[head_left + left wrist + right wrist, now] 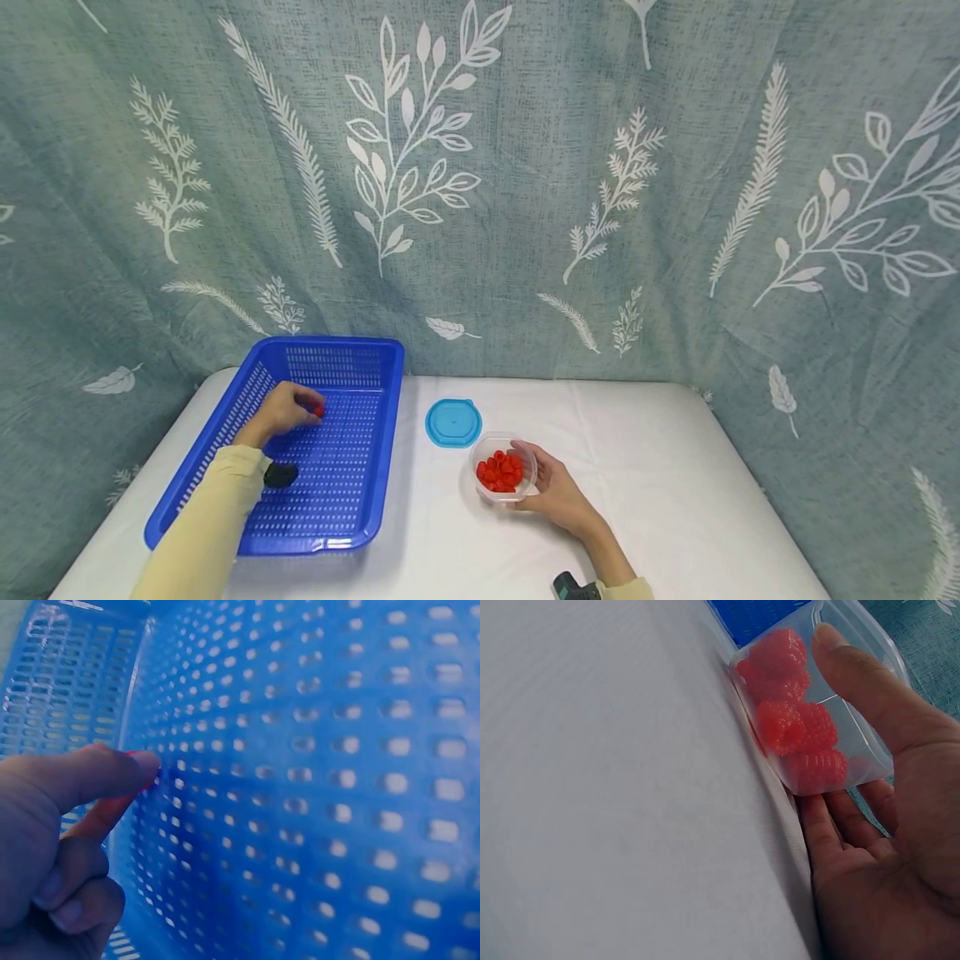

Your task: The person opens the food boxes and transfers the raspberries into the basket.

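left hand (287, 408) pinches one berry (318, 412) in one basket (337, 483), right hand (558, 496) grips one tub (487, 447) of several berries (499, 472).

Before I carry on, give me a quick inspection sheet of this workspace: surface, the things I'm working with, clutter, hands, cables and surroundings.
Surface: table under a smooth-looking white covering.
Job's things: blue basket on the left; clear container, uncovered, holding several red berries.
Clutter: light-blue lid lying loose between basket and container, toward the back.
Hands: left hand inside the basket, pinching a red berry between thumb and finger; right hand holding the container's side.
Cables: nothing seen.
Surroundings: grey-green cloth with white leaf prints, hanging behind the table and along both sides.
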A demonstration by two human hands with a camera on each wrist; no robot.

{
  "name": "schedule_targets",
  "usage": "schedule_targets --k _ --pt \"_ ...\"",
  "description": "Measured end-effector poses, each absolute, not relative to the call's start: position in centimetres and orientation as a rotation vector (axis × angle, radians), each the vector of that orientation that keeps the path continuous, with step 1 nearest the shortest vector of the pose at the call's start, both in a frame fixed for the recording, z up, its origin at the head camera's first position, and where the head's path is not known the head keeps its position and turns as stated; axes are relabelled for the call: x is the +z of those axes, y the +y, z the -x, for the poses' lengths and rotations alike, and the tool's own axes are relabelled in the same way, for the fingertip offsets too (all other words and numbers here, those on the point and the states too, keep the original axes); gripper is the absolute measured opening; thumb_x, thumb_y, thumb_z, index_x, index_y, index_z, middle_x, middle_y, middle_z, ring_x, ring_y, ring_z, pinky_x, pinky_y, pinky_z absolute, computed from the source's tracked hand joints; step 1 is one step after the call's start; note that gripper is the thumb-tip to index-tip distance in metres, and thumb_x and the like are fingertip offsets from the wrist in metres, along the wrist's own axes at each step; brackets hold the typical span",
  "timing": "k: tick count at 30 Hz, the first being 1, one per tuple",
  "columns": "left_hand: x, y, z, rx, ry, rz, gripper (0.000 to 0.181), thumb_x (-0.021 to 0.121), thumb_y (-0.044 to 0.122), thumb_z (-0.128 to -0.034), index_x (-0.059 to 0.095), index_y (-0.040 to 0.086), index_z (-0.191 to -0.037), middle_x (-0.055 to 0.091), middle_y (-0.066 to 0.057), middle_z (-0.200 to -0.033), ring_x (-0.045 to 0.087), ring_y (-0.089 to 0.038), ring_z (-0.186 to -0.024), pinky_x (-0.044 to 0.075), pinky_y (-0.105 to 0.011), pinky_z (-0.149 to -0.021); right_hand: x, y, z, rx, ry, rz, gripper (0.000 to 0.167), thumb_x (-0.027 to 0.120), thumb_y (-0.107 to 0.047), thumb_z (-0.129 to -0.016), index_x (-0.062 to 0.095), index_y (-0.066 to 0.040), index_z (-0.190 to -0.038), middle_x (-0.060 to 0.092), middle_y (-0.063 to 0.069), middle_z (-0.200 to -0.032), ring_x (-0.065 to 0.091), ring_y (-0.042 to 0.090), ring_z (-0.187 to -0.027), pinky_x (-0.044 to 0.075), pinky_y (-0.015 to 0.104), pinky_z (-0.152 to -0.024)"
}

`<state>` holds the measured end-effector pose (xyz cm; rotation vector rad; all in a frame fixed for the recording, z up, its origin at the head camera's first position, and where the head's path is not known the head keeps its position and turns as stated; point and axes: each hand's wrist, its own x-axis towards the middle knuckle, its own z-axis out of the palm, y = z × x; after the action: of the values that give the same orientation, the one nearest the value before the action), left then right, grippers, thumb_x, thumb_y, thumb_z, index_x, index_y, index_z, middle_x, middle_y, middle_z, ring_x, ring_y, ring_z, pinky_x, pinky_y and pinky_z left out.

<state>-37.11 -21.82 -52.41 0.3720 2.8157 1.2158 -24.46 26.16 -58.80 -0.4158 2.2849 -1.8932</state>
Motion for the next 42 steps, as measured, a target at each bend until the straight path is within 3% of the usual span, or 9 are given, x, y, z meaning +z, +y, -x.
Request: schedule_targets --k 7,16,20,27,31,35,37,40,42 --pt "-50.7 -21.1 37.0 1.305 2.743 -0.444 0.046 0.079 -0.002 -0.0799 0.062 -0.019 -0.119 0.071 -0.032 -0.103 0.070 -0.043 -0.096 0.057 -0.044 -0.080 -59.1 26.3 24.6 -1.902 2.278 0.447 0.092 0.089 0.000 -0.073 0.043 -0.010 -0.152 0.050 0.016 -0.151 0.037 0.034 -0.147 0.032 0.015 -0.112" --pt "-48.1 -19.8 35.9 1.299 2.746 -0.538 0.041 0.067 0.014 -0.0972 0.060 -0.012 -0.129 0.068 -0.030 -0.119 0.066 -0.043 -0.110 0.053 -0.054 -0.090 -59.0 26.3 24.5 -1.892 2.283 0.430 0.092 0.089 -0.001 -0.073 0.043 -0.010 -0.152 0.050 0.015 -0.151 0.037 0.033 -0.147 0.032 0.018 -0.113" --pt "-46.2 -18.5 34.1 1.381 2.737 -0.622 0.039 0.065 0.016 -0.0999 0.061 -0.008 -0.131 0.065 -0.029 -0.127 0.064 -0.043 -0.115 0.052 -0.055 -0.094 -58.9 26.3 24.5 -1.878 2.290 0.418 0.092 0.089 -0.002 -0.073 0.043 -0.011 -0.152 0.049 0.014 -0.152 0.037 0.032 -0.147 0.032 0.021 -0.114" --pt "-43.3 -15.6 30.1 1.524 2.674 -0.709 0.040 0.064 0.021 -0.1018 0.060 0.001 -0.137 0.068 -0.020 -0.126 0.061 -0.040 -0.120 0.056 -0.047 -0.085 -58.9 26.2 24.5 -1.881 2.291 0.411 0.091 0.089 -0.002 -0.073 0.044 -0.011 -0.152 0.050 0.014 -0.151 0.037 0.032 -0.147 0.033 0.019 -0.113" --pt "-42.1 -13.8 28.0 1.632 2.636 -0.762 0.037 0.063 0.019 -0.1021 0.061 0.005 -0.136 0.072 -0.013 -0.120 0.063 -0.036 -0.121 0.052 -0.052 -0.095 -58.8 26.1 24.5 -1.880 2.291 0.399 0.091 0.089 -0.002 -0.074 0.044 -0.011 -0.152 0.050 0.015 -0.151 0.038 0.033 -0.147 0.034 0.021 -0.113" --pt "-41.3 -11.5 25.8 1.673 2.589 -0.773 0.037 0.063 0.019 -0.1017 0.060 0.008 -0.137 0.073 -0.009 -0.117 0.067 -0.022 -0.111 0.055 -0.038 -0.083 -58.7 26.1 24.5 -1.882 2.288 0.385 0.091 0.089 -0.001 -0.073 0.044 -0.011 -0.152 0.049 0.014 -0.152 0.037 0.033 -0.147 0.034 0.022 -0.113" --pt "-41.1 -10.4 24.7 1.676 2.544 -0.765 0.039 0.064 0.019 -0.1011 0.059 0.009 -0.138 0.072 -0.010 -0.118 0.066 -0.012 -0.085 0.053 -0.029 -0.068 -58.6 26.1 24.5 -1.883 2.285 0.380 0.092 0.089 -0.001 -0.073 0.044 -0.011 -0.152 0.049 0.014 -0.152 0.037 0.032 -0.147 0.034 0.023 -0.114" --pt "-41.0 -8.7 23.3 1.668 2.488 -0.758 0.041 0.064 0.016 -0.1003 0.058 0.008 -0.139 0.071 -0.013 -0.120 0.045 -0.003 -0.055 0.041 -0.024 -0.050 -58.6 26.1 24.5 -1.872 2.294 0.370 0.092 0.089 -0.001 -0.073 0.044 -0.011 -0.152 0.048 0.014 -0.153 0.037 0.032 -0.147 0.034 0.025 -0.114" --pt "-41.0 -7.7 22.4 1.676 2.456 -0.753 0.041 0.065 0.016 -0.0999 0.058 0.007 -0.139 0.070 -0.014 -0.121 0.032 -0.004 -0.048 0.037 -0.024 -0.046 -58.6 26.0 24.5 -1.861 2.303 0.364 0.092 0.089 -0.002 -0.073 0.043 -0.011 -0.152 0.048 0.013 -0.153 0.037 0.031 -0.148 0.034 0.027 -0.114"
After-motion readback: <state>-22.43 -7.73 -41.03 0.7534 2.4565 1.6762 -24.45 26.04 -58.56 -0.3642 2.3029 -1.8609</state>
